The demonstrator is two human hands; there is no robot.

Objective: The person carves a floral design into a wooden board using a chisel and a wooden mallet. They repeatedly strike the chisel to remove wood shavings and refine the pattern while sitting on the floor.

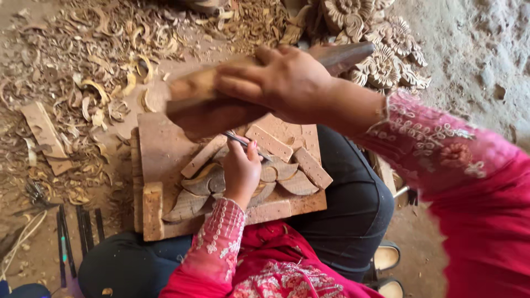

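Soft, even daylight covers the whole scene, bright enough but without glare. Shadows are faint: a dull one sits under the brown wooden mallet, falling on the flat reddish wooden carving board. The right hand and the mallet are smeared by motion blur, their edges soft. The left hand reads sharper, and the thin metal chisel shows a small glint. The pale curled wood shavings on the dirt floor look reasonably crisp. The pink embroidered sleeve near the right edge is large and slightly soft. Colours lean warm and dusty.
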